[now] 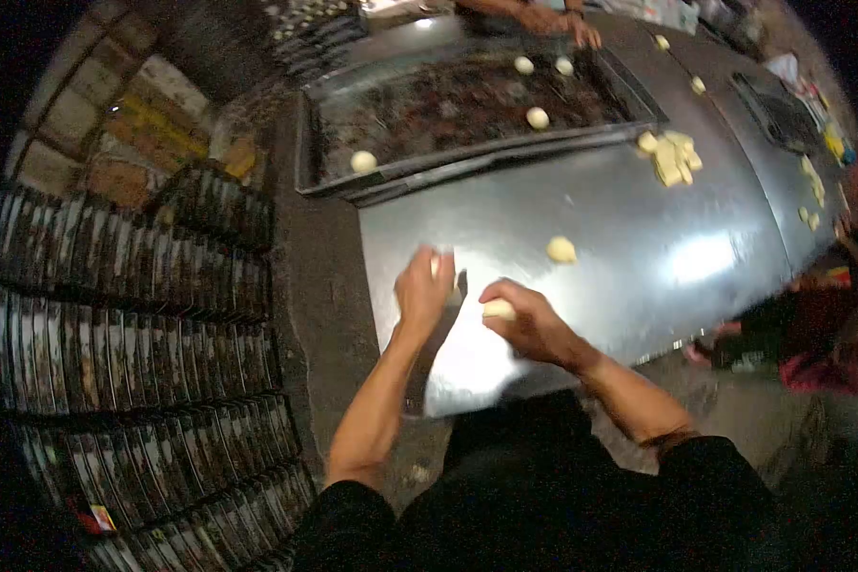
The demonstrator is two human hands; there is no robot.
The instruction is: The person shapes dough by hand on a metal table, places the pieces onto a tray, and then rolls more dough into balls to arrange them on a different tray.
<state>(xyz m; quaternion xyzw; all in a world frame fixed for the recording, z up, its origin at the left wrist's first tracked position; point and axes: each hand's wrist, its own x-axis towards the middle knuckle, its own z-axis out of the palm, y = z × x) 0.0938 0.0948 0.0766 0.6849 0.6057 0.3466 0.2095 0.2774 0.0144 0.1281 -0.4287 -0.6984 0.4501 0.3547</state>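
On the shiny metal table (629, 238), my left hand (423, 291) is closed around a dough ball (436, 266), which shows only in part between blurred fingers. To its right, my right hand (529, 324) curls over another pale dough ball (499, 309). A loose lump of dough (561, 250) lies beyond my right hand. Farther back on the right sits a pile of cut dough pieces (672, 160). Beyond my hands, a dark, worn baking tray (429, 172) holds several round dough balls, one of them a ball near its left front corner (363, 161).
Racks of stacked dark trays (133, 353) fill the left side. Another person's hands (558, 21) are at the tray's far edge. More dough pieces (810, 181) lie at the far right near a black tray (774, 112). Another person (801, 334) is partly visible at right.
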